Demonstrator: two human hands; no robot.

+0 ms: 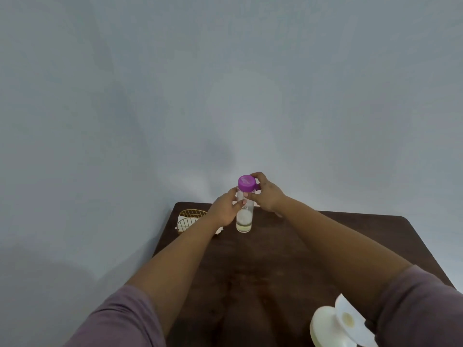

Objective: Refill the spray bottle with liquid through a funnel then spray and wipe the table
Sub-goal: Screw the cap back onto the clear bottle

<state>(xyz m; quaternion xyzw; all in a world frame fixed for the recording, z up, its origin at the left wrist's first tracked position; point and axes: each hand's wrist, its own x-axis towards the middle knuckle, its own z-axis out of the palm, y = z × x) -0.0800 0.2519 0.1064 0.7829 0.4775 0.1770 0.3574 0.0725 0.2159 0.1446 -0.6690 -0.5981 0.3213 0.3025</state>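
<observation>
A: How far along is it?

B: Early, I'd judge. The left hand grips the clear bottle, upright on the table toward twelve o'clock; the right hand pinches its purple cap, which is on.

A: And the funnel?

B: The white funnel sits at five o'clock, untouched. The bottle holds only a little pale liquid. Pouring, spraying and wiping remain.

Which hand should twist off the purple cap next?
Right, probably. The right hand already has its fingers curled around the purple cap, while the left hand grips the clear bottle lower down, so it can steady the bottle on the table.
</observation>
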